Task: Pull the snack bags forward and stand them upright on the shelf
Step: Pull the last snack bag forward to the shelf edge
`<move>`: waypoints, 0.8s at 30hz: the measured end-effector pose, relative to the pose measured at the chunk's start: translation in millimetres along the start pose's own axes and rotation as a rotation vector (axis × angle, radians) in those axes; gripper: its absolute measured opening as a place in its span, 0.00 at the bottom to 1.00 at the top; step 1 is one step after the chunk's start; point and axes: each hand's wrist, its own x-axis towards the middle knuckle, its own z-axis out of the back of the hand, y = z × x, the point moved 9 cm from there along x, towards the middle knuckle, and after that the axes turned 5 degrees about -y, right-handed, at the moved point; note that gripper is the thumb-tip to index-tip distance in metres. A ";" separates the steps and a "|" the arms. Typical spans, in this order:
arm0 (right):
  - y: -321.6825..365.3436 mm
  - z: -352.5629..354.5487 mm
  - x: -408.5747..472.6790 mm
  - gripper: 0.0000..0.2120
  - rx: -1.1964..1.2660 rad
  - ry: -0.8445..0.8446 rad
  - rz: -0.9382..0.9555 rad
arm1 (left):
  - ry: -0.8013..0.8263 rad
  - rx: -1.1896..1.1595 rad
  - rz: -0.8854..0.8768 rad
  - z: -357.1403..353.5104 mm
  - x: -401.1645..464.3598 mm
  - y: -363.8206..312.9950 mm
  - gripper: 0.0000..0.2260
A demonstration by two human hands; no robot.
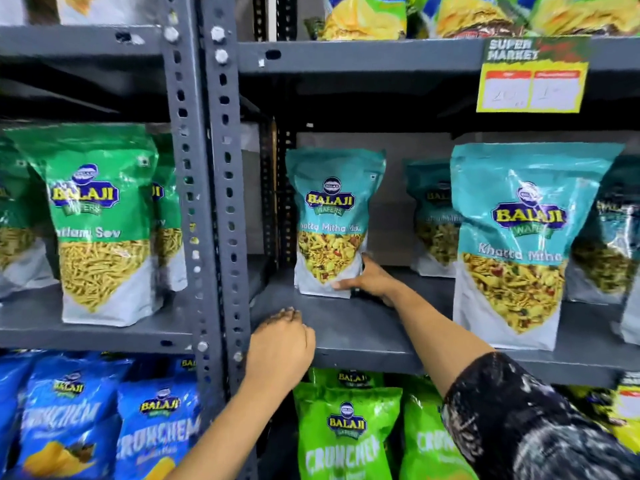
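A teal Khatta Mitha Mix bag point(332, 216) stands upright toward the back left of the grey middle shelf point(363, 327). My right hand point(369, 280) grips its lower right corner, thumb across the front. My left hand point(280, 344) rests on the shelf's front edge with fingers curled and nothing in it. A larger-looking teal bag point(519, 244) stands upright at the front right. Another teal bag point(433, 216) stands further back between the two, and one more point(609, 237) sits at the far right, partly hidden.
A perforated grey upright post point(214, 202) divides the shelving. Green Ratlami Sev bags point(100, 223) stand on the left bay. Blue bags point(69, 417) and green bags point(346, 434) fill the shelf below. A yellow price tag point(530, 84) hangs from the shelf above.
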 end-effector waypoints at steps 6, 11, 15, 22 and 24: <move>-0.4 5.5 -24.4 0.50 -0.022 0.019 0.001 | 0.089 0.106 0.016 -10.6 -1.3 1.1 0.28; 1.5 9.7 -57.8 0.37 -0.013 0.087 0.044 | 0.014 0.153 -0.064 -11.9 -4.0 -0.8 0.35; 0.1 13.2 -75.1 0.42 -0.033 0.098 0.027 | 0.040 0.068 0.044 -6.1 -7.1 1.4 0.30; -2.4 11.3 -93.5 0.40 -0.007 0.139 0.046 | 0.053 0.066 0.085 2.4 -11.5 0.3 0.24; -4.4 9.8 -95.6 0.46 -0.045 0.128 0.054 | 0.051 0.059 0.091 3.4 -12.5 -0.1 0.24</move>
